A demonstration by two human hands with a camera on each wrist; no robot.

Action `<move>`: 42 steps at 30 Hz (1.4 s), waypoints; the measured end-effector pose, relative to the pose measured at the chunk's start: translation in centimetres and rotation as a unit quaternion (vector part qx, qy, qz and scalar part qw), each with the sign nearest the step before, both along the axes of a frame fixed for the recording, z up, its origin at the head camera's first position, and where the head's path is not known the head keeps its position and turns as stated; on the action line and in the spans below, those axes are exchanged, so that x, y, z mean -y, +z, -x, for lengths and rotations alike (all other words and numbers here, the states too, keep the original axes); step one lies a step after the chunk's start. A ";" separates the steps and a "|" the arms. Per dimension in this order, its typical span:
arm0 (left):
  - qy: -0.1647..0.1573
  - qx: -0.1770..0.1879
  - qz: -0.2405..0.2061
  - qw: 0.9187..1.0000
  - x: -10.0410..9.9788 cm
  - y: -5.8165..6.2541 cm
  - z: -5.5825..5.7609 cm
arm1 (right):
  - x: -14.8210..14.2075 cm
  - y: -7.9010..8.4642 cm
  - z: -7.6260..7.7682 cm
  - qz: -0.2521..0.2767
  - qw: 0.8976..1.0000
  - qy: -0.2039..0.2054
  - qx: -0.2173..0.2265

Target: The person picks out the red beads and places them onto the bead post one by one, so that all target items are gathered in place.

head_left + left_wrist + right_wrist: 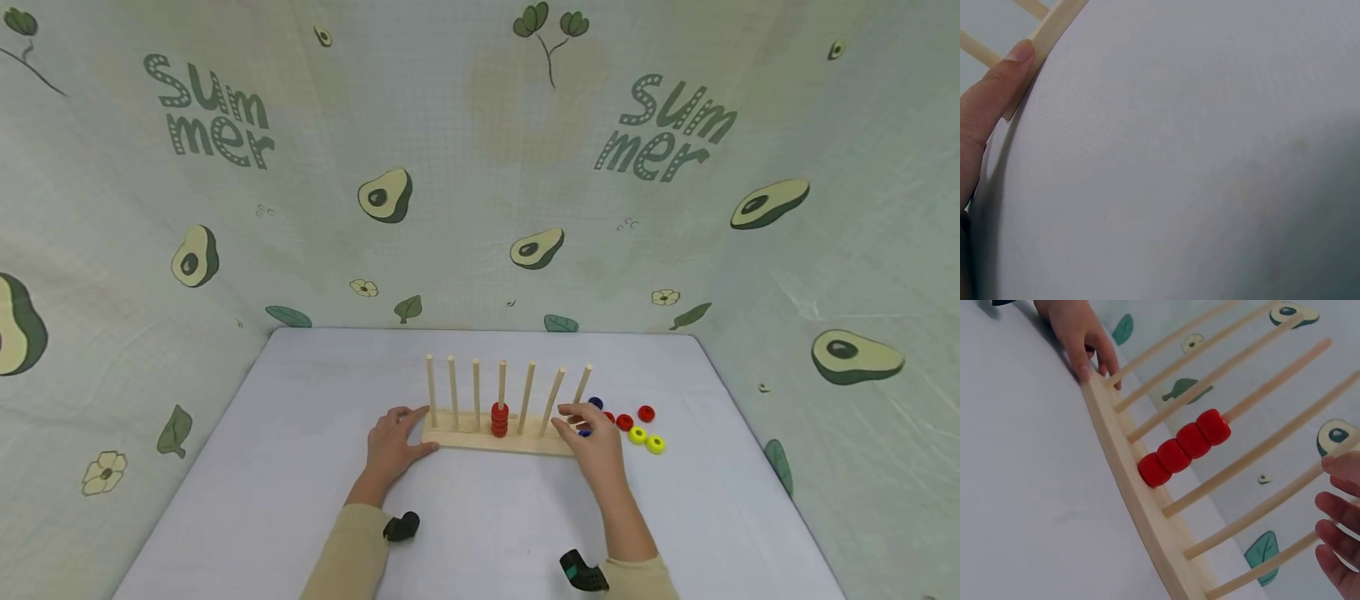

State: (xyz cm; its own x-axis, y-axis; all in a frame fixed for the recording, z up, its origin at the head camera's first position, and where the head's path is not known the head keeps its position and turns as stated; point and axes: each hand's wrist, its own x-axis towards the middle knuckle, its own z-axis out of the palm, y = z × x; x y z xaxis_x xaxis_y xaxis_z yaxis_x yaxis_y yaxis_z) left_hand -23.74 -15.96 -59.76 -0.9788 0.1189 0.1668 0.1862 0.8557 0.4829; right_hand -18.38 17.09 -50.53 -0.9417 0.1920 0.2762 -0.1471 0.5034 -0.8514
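Observation:
A wooden rack (487, 442) with several upright pegs stands on the table. Four-square to none of its ends, red beads (499, 420) are stacked on its middle peg; the right wrist view shows the red stack (1185, 447) closely. My left hand (390, 446) grips the rack's left end, thumb (1007, 78) at the front and fingers behind. Around the pegs toward the right end, my right hand (596, 442) hovers with fingers bent loosely. Its fingertips (1338, 531) show nothing between them. Part of a blue bead (584, 432) appears below those fingers.
Beyond the rack's right end lie loose beads: a dark blue bead (596, 403), red beads (646, 413) and yellow beads (656, 444). A white cloth covers the table (480, 525). Behind it hangs a printed curtain (450, 275).

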 end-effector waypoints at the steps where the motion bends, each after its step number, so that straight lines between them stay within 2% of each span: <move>1: 0.000 0.000 0.000 1.000 0.0 0.0 0.0 | -0.2 -0.1 0.0 0.002 1.000 -0.003 0.002; 8: 0.002 0.001 -0.008 1.000 0.0 -0.1 0.0 | -1.2 -0.9 0.2 -0.006 0.999 -0.029 0.039; 17: 0.002 0.004 -0.004 1.000 -0.1 -0.1 0.0 | -2.3 -1.7 0.4 -0.007 0.997 -0.056 0.053; 27: 0.004 0.007 0.002 1.000 0.0 -0.1 0.1 | -3.2 -2.7 0.5 -0.007 0.992 -0.083 0.090; 33: 0.003 0.007 -0.001 1.000 0.1 -0.3 0.1 | -3.6 -3.6 0.9 -0.010 0.991 -0.110 0.076; 42: -0.002 0.001 -0.004 1.000 0.1 -0.2 0.1 | -4.3 -4.2 1.2 -0.006 0.990 -0.125 0.067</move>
